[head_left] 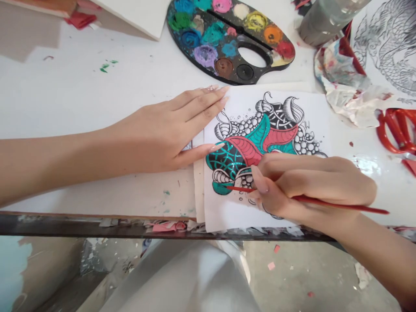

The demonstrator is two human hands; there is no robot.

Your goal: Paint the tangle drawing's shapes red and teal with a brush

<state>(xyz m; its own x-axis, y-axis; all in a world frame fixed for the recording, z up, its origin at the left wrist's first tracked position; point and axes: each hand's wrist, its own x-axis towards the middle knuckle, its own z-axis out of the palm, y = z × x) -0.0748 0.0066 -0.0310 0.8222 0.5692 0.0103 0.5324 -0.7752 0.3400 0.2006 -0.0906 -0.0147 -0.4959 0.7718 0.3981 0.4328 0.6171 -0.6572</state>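
Observation:
A sheet of white paper (221, 216) with an ink drawing lies near the table's front edge. Its leaf and bulb shapes are partly painted teal and red. My right hand (292, 186) is closed around a thin red paintbrush (341, 204), whose tip touches a teal rounded shape at the drawing's lower left. Flat on the sheet's left edge rests my left hand (188, 123), fingers stretched out and thumb apart, pressing on the paper. Just beyond the sheet sits a dark oval paint palette (235, 54) with wells of many colours.
A container of greyish water (325, 26) stands at the back right, beside a crumpled paint-stained tissue (344, 82). Red-handled scissors (398, 130) lie at the right, below another line drawing (386, 47). A white board (133, 15) juts in at the upper left.

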